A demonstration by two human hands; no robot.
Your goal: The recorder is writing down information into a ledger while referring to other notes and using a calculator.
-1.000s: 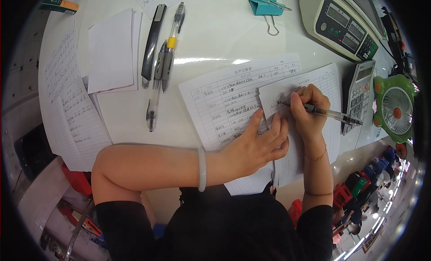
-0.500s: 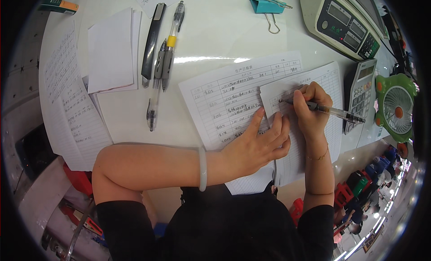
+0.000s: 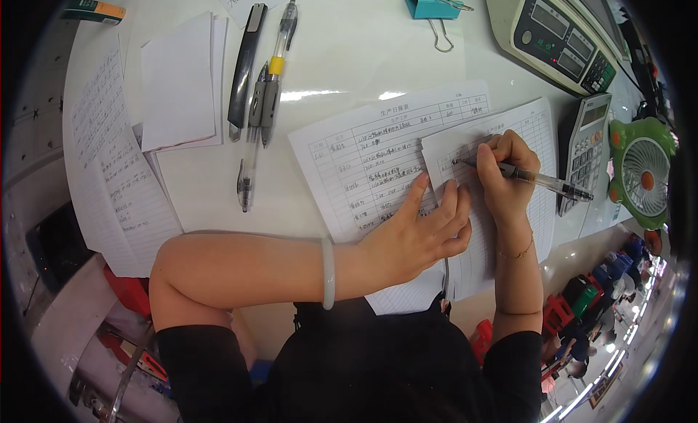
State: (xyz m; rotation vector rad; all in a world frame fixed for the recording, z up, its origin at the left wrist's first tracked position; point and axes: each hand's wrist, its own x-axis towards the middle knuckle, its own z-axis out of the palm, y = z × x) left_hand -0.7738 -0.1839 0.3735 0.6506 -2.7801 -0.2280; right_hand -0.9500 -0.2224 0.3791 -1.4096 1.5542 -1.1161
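Observation:
My right hand (image 3: 509, 172) grips a clear-barrelled pen (image 3: 556, 184), its tip on the upper left part of a printed table form (image 3: 534, 143). Spread across the left edge of that form, my left hand (image 3: 422, 234) lies with its fingers apart, and a pale bangle circles the wrist. Under it and to the left is another form (image 3: 342, 168), its rows filled with handwriting. The right form overlaps this left one. Part of both sheets is hidden beneath my hands.
Several pens (image 3: 265, 96) and a black cutter knife (image 3: 246, 74) lie left of the forms. Blank papers (image 3: 178, 88) and handwritten lined sheets (image 3: 116, 168) are farther left. A teal binder clip (image 3: 432, 6), a scale (image 3: 556, 37), a calculator (image 3: 584, 150) and a green fan (image 3: 643, 176) stand around the right side.
My right hand and the pen tip have shifted very slightly to the right along the form. The left hand stays in place on the paper.

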